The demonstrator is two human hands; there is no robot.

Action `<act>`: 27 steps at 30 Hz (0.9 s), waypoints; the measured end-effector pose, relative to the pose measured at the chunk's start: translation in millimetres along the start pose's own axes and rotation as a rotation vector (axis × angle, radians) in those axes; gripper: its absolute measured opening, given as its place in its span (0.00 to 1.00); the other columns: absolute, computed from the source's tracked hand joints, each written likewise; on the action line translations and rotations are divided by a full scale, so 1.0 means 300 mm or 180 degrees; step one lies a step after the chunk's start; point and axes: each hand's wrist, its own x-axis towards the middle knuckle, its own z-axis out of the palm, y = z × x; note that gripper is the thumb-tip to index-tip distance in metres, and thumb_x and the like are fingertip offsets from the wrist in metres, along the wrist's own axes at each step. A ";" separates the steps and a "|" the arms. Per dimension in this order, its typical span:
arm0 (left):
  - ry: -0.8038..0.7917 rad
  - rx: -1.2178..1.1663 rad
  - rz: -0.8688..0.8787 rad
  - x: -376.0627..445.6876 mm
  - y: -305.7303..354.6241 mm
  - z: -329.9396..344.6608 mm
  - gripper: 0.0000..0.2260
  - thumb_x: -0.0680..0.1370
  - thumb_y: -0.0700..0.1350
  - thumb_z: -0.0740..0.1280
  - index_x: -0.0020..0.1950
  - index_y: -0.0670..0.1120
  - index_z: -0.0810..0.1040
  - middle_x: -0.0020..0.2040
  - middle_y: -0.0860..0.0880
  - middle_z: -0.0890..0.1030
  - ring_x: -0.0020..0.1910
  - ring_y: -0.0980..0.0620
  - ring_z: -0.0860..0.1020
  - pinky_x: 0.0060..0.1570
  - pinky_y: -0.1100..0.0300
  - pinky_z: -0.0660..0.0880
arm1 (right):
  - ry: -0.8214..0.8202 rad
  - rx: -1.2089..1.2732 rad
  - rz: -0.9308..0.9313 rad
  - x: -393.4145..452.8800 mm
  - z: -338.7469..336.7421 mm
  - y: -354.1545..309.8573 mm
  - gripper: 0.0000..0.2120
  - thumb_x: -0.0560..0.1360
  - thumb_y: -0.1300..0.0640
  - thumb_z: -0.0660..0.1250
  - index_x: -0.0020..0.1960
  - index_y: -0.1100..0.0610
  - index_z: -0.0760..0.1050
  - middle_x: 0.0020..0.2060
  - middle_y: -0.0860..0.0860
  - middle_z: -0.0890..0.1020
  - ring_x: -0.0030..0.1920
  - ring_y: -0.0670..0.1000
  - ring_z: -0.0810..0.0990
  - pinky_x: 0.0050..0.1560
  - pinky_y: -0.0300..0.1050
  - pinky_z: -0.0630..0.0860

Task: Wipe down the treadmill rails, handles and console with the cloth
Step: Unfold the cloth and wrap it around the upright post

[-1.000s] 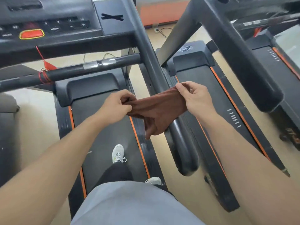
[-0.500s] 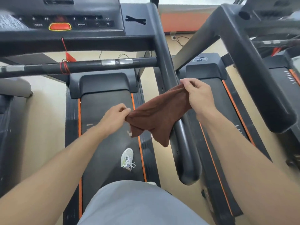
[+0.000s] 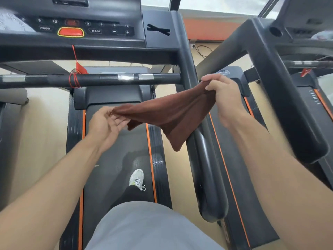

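A brown cloth (image 3: pixel 171 114) hangs stretched between my two hands, above the treadmill belt (image 3: pixel 115 150) and in front of the black right handrail (image 3: pixel 203 154). My right hand (image 3: pixel 225 98) pinches the cloth's upper right edge, close to the handrail's upright. My left hand (image 3: pixel 106 123) is palm up with its fingers loosely spread, and its thumb and forefinger hold the cloth's left corner. One corner of the cloth droops down beside the rail. The console (image 3: pixel 90 27) with its red button is at the top left. Below it runs the crossbar handle (image 3: pixel 108 77).
A red safety cord (image 3: pixel 74 80) is wound around the crossbar. My shoe (image 3: pixel 137 177) stands on the belt. A second treadmill (image 3: pixel 234 159) stands close on the right, its thick handrail (image 3: pixel 288 105) beside my right forearm. A narrow strip of beige floor lies between the two machines.
My hands have moved apart and the cloth is spread wider between them. My left hand has turned palm up with looser fingers. The view has tilted up toward the console.
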 end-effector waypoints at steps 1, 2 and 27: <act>-0.0312 0.0019 -0.0068 -0.011 0.007 -0.003 0.06 0.74 0.40 0.62 0.42 0.42 0.79 0.44 0.43 0.86 0.50 0.44 0.84 0.57 0.49 0.80 | 0.0008 0.0054 -0.0060 0.012 0.003 -0.015 0.16 0.70 0.70 0.60 0.42 0.54 0.81 0.35 0.50 0.82 0.32 0.44 0.77 0.33 0.33 0.72; -0.0632 0.0142 -0.0156 -0.028 0.010 -0.005 0.07 0.73 0.42 0.63 0.43 0.42 0.80 0.47 0.43 0.86 0.52 0.43 0.84 0.60 0.48 0.79 | 0.0056 0.0113 -0.0120 0.020 0.002 -0.032 0.16 0.68 0.70 0.59 0.41 0.54 0.80 0.35 0.50 0.82 0.33 0.46 0.77 0.33 0.34 0.72; -0.0160 0.2908 -0.0208 -0.210 0.062 0.047 0.19 0.66 0.55 0.83 0.53 0.51 0.85 0.48 0.51 0.87 0.46 0.50 0.84 0.50 0.52 0.78 | -0.0685 -0.1207 -0.0629 0.128 0.052 -0.038 0.14 0.82 0.65 0.60 0.45 0.50 0.78 0.43 0.53 0.80 0.35 0.49 0.81 0.41 0.44 0.83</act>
